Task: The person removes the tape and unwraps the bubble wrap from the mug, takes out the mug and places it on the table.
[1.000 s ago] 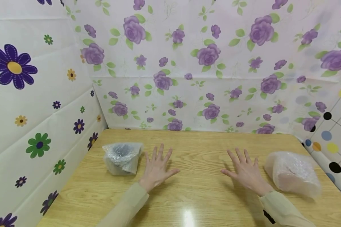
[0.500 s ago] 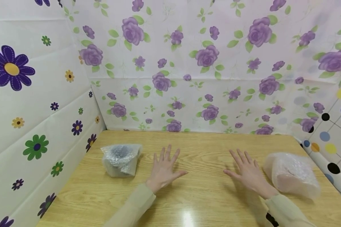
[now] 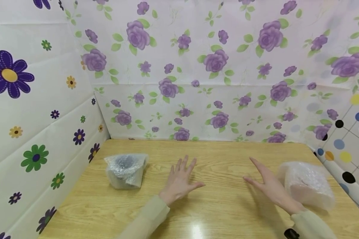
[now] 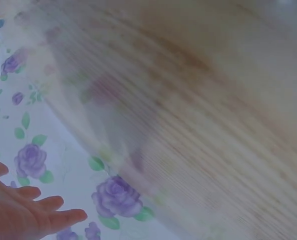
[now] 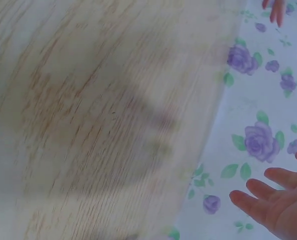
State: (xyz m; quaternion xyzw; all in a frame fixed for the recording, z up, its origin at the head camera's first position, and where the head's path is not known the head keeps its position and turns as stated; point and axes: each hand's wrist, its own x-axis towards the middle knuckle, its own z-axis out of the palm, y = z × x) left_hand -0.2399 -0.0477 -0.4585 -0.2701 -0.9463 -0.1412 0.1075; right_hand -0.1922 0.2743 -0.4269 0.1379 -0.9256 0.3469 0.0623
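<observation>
Over the middle of the wooden table (image 3: 221, 205), my left hand (image 3: 179, 182) hovers with fingers straight and spread, holding nothing. To its left sits a bundle in bubble wrap (image 3: 126, 171) with something dark showing through the top. My right hand (image 3: 272, 189) is turned partly on edge, thumb apart from the straight fingers, and it too holds nothing. Just right of it lies a second bubble-wrapped bundle (image 3: 308, 186), pinkish inside; what it contains cannot be made out. In the left wrist view the left fingers (image 4: 63, 218) are extended; the right wrist view shows the right fingers (image 5: 261, 190) extended too.
A floral curtain (image 3: 197, 66) with purple roses stands behind the table's far edge. On the left hangs a white sheet (image 3: 48, 99) with flowers, and on the right a dotted sheet (image 3: 350, 142). A dark band (image 3: 291, 233) sits at the right wrist.
My left hand has shifted right, away from the left bundle. The right hand has moved slightly right and turned from palm-down spread to more on edge. Both bundles stay in place on the table.
</observation>
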